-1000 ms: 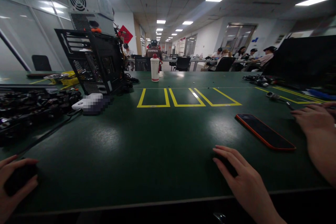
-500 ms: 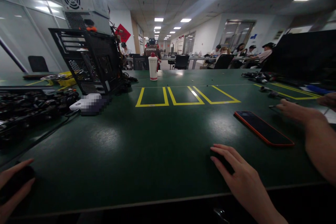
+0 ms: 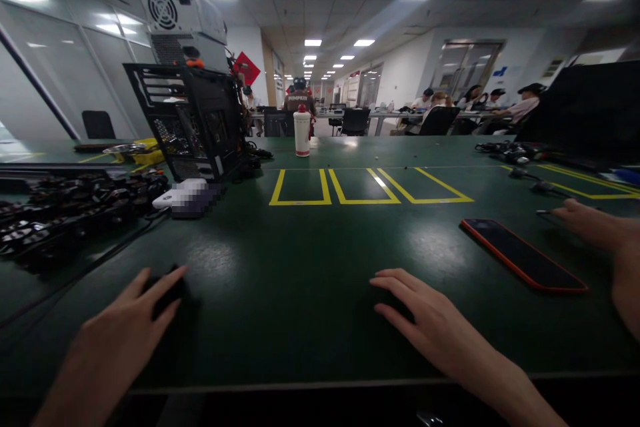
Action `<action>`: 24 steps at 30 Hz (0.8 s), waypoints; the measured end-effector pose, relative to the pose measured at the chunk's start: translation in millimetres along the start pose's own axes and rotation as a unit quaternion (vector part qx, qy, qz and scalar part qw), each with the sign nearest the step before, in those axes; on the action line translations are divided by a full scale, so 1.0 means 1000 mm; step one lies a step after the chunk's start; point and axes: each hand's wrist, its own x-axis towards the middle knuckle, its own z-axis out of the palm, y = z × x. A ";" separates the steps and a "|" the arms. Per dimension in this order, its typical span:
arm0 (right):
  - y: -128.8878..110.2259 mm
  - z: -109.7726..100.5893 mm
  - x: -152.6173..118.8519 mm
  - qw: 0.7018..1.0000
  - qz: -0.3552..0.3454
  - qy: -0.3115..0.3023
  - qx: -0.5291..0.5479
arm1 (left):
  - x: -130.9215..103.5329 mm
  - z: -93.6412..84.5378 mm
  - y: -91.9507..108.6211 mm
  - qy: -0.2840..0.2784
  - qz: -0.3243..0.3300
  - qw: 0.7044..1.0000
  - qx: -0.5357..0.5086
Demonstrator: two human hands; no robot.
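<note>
From the lower left, my left hand reaches over the green table. Its fingers and thumb are around a small black object, whose kind is too dark to make out. On the table's front right part lies my right hand, fingers stretched forward and thumb apart, with only dark shadow visible between them. Beyond it to the right is a phone in an orange case, lying face up and apart from my hand.
Another person's hand holds a thin dark tool at the right. Yellow tape outlines mark the table's middle. A white cup stands behind them. An open computer case, a white device and tangled black parts occupy the left.
My left hand has come in from the left edge, moving right and forward with the black object. My right hand has shifted slightly left. The view has turned a little left.
</note>
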 end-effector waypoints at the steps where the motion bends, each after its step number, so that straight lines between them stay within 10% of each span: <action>1: -0.007 -0.003 0.011 0.999 -0.025 -0.029 0.025 | 0.007 -0.004 0.029 0.027 0.037 0.998 0.036; 6: -0.024 0.011 0.077 0.984 -0.044 -0.078 0.154 | 0.037 -0.010 0.156 0.006 0.258 0.965 0.043; 11: -0.012 0.046 0.127 0.968 0.048 -0.003 0.248 | 0.061 0.007 0.215 0.017 0.326 0.945 0.001; 18: 0.005 0.053 0.136 0.968 0.082 0.050 0.231 | 0.076 0.031 0.224 0.024 0.292 0.943 -0.158; 24: 0.021 0.060 0.138 0.951 0.049 0.053 0.302 | 0.092 0.045 0.200 -0.100 0.260 0.865 -0.418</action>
